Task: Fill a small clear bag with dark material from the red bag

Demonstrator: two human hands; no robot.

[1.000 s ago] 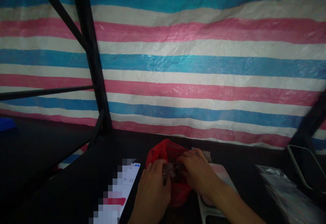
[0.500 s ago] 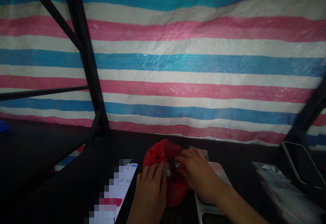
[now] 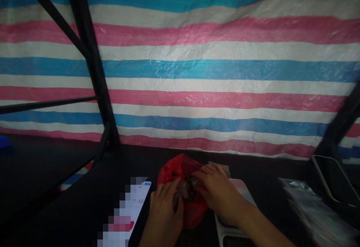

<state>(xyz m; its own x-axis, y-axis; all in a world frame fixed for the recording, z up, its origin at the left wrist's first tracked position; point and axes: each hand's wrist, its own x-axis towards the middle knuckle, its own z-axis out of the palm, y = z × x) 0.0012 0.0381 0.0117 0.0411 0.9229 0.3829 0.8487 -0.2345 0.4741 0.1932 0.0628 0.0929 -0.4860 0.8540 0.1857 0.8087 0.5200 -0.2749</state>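
Note:
A red plastic bag [image 3: 194, 217] lies open on the black table, with dark small contents down inside its mouth. In that mouth a small clear plastic bag [image 3: 184, 189] shows between my hands. My left hand [image 3: 166, 205] is curled at the left side, its fingertips and thumb closed on the clear bag's edge. From the right, my right hand [image 3: 215, 187] reaches over the red bag, fingers bent and pinching the other side of the clear plastic. Its fingertips are partly hidden in the bag's mouth. What the dark contents are, I cannot make out.
A white device with a dark panel, looking like a scale [image 3: 221, 235], sits under my right forearm. Behind it lies a small filled clear packet [image 3: 225, 170]. Rightward are flat clear zip bags [image 3: 312, 205] and a dark phone [image 3: 336, 179]; leftward, a lit phone [image 3: 139, 202]. Black frame posts [image 3: 97, 67] stand before striped sheeting.
My left thumb and fingers have parted slightly, showing a dark gap between them. The clear plastic has shifted a little to the left. My right hand has hardly moved.

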